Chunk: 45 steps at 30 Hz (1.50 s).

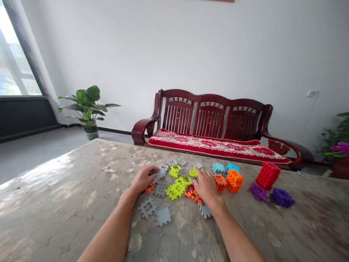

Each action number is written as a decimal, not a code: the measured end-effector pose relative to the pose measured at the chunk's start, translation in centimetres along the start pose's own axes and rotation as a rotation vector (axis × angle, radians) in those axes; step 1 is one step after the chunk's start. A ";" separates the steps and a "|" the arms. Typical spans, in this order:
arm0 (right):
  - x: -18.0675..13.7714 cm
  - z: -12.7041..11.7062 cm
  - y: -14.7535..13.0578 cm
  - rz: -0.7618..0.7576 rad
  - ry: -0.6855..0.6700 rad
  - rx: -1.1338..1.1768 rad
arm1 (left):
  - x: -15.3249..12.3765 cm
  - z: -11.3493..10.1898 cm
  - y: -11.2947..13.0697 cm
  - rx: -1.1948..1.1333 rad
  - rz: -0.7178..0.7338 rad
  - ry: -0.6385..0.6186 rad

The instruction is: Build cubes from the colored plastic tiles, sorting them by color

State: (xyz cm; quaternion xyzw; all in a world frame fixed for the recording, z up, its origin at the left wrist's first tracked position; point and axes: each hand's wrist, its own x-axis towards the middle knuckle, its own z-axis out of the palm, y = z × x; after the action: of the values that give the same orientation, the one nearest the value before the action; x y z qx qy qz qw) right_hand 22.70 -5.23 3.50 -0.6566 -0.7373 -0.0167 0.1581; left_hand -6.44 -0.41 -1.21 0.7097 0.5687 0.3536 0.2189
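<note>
My left hand (pixel 141 179) rests on the table with its fingers curled on a grey interlocking tile (pixel 159 176). My right hand (pixel 206 187) lies over the pile with fingers closed toward a yellow-green tile (pixel 194 173); what it grips is hidden. Between the hands lie yellow-green tiles (pixel 177 187), grey tiles (pixel 148 207) and orange flat tiles (pixel 194 197). To the right stand an orange cube (pixel 234 180), a smaller orange piece (pixel 219 182), blue pieces (pixel 218 168), a red cube (pixel 267 175) and two purple clusters (pixel 282 197).
The table (pixel 68 203) has a glossy floral cover. Behind it stands a dark red wooden bench (pixel 209 116) with a red cushion. A potted plant (pixel 87 107) is on the floor at left; flowers (pixel 340 147) stand at far right.
</note>
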 end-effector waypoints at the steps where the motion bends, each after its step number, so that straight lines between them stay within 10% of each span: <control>1: 0.2 0.2 -0.4 -0.015 -0.016 0.025 | 0.0 0.0 0.0 0.003 -0.002 0.005; 9: 1.2 1.4 -1.5 -0.102 0.019 0.505 | 0.0 0.2 -0.1 0.034 0.009 0.058; 14: 1.1 0.7 0.7 0.065 0.026 0.251 | 0.1 0.6 -0.3 -0.009 0.015 0.063; 25: 1.7 -0.1 1.1 -0.084 -0.212 -0.011 | -0.1 0.4 0.6 -0.020 -0.004 0.078; 45: 2.5 -0.6 1.5 0.026 0.074 0.391 | 0.1 -1.0 0.5 -0.117 -0.250 0.314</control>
State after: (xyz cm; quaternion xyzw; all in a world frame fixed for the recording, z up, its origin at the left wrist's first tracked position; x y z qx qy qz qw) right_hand 24.03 -2.75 4.46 -0.6216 -0.7118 0.1047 0.3098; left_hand -6.88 -0.49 -0.18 0.5560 0.6579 0.4623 0.2105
